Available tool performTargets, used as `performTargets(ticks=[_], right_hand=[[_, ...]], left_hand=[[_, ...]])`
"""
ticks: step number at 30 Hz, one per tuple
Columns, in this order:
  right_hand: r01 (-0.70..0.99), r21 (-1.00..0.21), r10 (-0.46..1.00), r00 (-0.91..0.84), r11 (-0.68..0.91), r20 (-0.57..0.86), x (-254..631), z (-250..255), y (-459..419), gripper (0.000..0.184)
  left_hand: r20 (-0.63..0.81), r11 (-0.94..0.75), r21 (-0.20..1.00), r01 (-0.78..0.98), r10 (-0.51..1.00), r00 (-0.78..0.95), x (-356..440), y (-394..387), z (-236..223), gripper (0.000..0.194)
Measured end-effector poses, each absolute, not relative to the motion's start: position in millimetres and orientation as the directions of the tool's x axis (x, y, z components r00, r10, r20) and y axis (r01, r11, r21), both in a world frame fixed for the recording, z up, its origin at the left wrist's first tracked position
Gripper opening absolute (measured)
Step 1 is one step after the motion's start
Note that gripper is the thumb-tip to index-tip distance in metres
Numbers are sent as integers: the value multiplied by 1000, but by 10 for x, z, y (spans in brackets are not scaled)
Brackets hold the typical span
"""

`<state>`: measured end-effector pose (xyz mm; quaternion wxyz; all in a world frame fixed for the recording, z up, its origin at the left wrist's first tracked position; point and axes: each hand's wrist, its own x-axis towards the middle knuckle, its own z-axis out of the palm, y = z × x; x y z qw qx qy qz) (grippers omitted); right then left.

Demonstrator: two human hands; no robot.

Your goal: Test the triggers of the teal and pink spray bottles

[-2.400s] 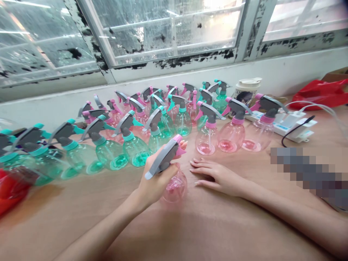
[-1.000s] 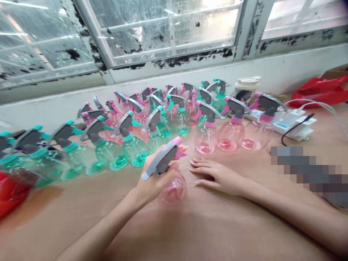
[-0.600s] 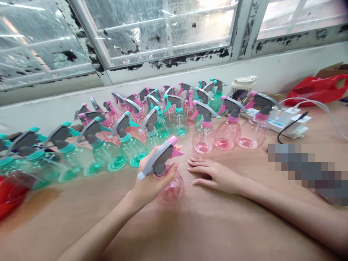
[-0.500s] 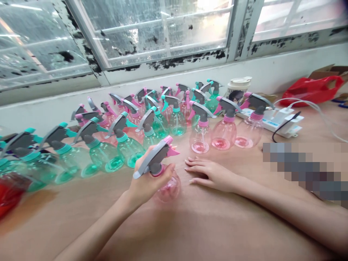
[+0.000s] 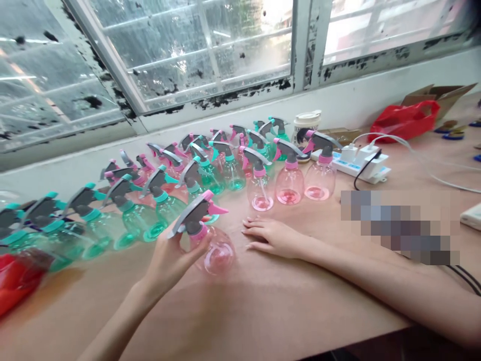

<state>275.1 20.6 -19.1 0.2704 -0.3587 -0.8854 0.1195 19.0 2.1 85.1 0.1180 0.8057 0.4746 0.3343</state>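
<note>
A clear pink spray bottle [image 5: 219,253] with a grey and pink trigger head is in my left hand [image 5: 169,258]. My thumb lies along the near side of its neck, and the other fingers pass behind it, mostly hidden. The bottle is a little tilted; whether its base touches the table [image 5: 240,311] I cannot tell. To the right, my right hand [image 5: 276,236] rests flat on the wood, fingers stretched and holding nothing. Beyond it stand three pink spray bottles, the middle one [image 5: 289,185] nearest the centre. A row of green spray bottles [image 5: 169,208] runs off to the left.
More pink and green bottles crowd behind, below the window [image 5: 195,45]. A lidded cup [image 5: 307,120], a white power strip [image 5: 361,163] with cables, a red bag [image 5: 404,120] and a cardboard box [image 5: 445,98] lie right. Another red bag [image 5: 18,283] sits left. The table's front edge shows lower right.
The view has swung to the right, showing more of the table's right side and front edge. My left hand's hold on the neck looks looser, baring more of the bottle. My right hand stays flat.
</note>
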Motion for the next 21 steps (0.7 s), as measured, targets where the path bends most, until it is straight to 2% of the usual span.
performTargets(ticks=[3, 7, 15, 21], right_hand=[[575, -396, 698, -582, 716, 417, 2732, -212, 195, 39], [611, -396, 724, -515, 686, 459, 2732, -222, 176, 32], [678, -499, 791, -206, 540, 576, 2918, -132, 306, 16], [644, -600, 779, 9, 475, 627, 2988, 22, 339, 17]], left_hand=[[395, -463, 521, 717, 876, 278, 243, 55, 872, 28], [440, -473, 480, 739, 858, 264, 426, 230, 862, 30], [494, -502, 356, 788, 817, 297, 790, 744, 810, 31], [523, -491, 326, 808, 805, 279, 908, 942, 782, 31]])
